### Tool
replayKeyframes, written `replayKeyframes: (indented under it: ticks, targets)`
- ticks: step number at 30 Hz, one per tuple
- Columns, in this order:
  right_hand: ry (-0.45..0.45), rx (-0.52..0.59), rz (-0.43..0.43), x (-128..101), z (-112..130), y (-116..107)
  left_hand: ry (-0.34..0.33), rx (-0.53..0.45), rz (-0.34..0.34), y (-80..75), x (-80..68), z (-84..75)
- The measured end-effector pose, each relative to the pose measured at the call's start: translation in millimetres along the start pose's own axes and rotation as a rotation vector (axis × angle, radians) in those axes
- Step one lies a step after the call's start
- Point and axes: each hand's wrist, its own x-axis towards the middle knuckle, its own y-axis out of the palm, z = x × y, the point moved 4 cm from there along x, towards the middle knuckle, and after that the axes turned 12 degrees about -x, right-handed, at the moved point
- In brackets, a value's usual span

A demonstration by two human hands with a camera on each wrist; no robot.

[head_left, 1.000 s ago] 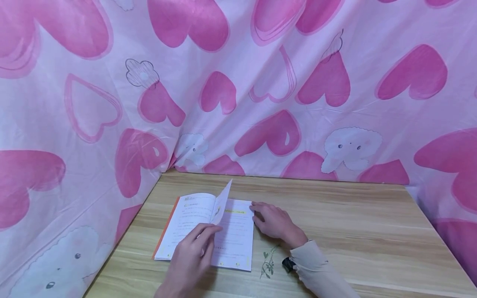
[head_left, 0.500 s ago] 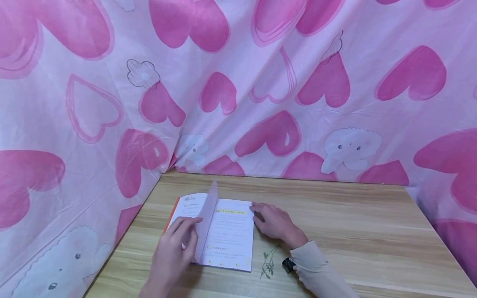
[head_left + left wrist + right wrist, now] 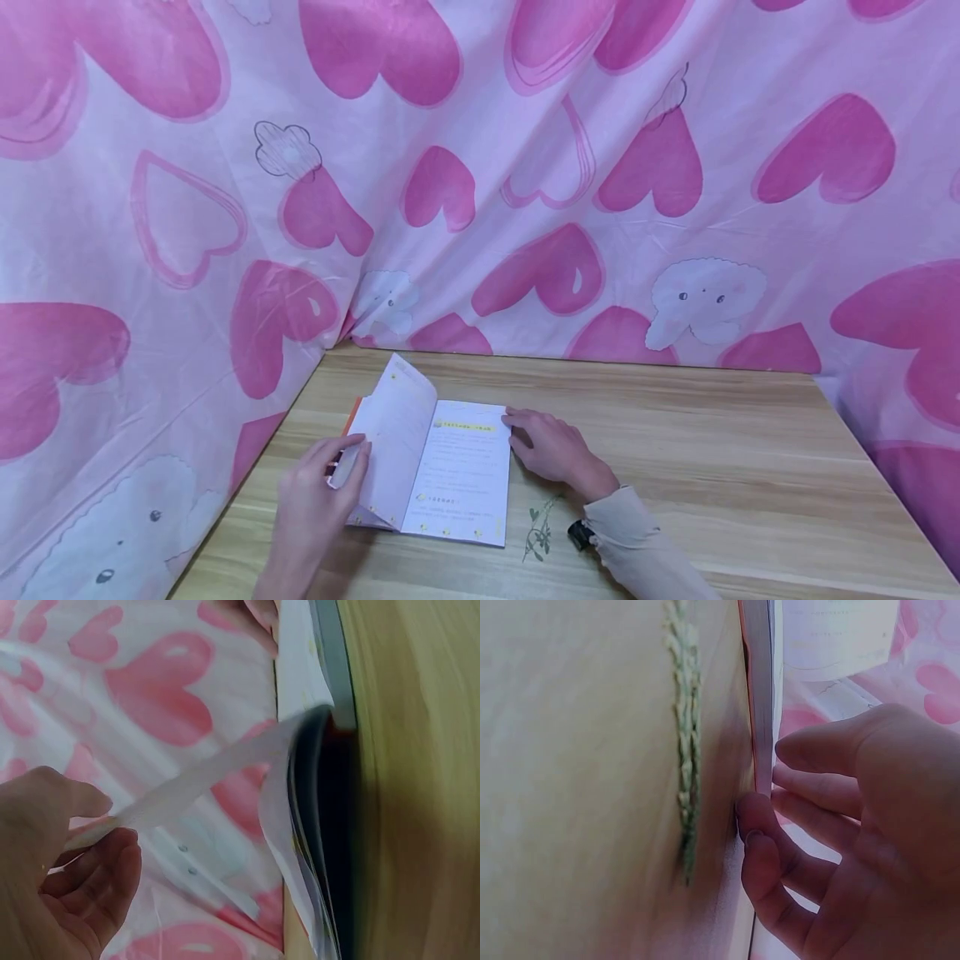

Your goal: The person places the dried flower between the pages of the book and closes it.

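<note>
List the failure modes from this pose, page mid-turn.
1. The left hand pinches only the outer edge of the turning page, which is bowed; a hard pull could crease or tear it at the spine.
2. The right hand touches only the right edge of the booklet, so the booklet may slide on the table.
3. The green sprig lies loose beside the booklet; a shift could knock it.

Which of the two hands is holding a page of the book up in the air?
The left hand: it pinches the lifted page. The right hand only rests at the book's right edge.
</note>
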Motion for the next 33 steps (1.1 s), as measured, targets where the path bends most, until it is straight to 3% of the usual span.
replayKeyframes:
  ticks: [11,17,25,29,33]
  targets:
    - [0.002,0.004,0.003,-1,-2,2,-0.062,0.105,-0.001,-4.2,-4.7,31.7]
    - [0.007,-0.003,0.005,-2,-2,3,-0.081,0.149,0.032,-2.7,-11.8,45.7]
    - [0.008,0.006,0.017,-2,-2,3,-0.192,0.179,0.161,4.3,-24.4,70.3]
    - [0.009,0.007,0.01,-2,-2,3,-0.244,0.162,0.265,8.7,-26.5,77.3]
    - [0.004,0.012,0.012,-2,-2,3,-0.343,0.171,0.387,12.2,-28.7,82.1]
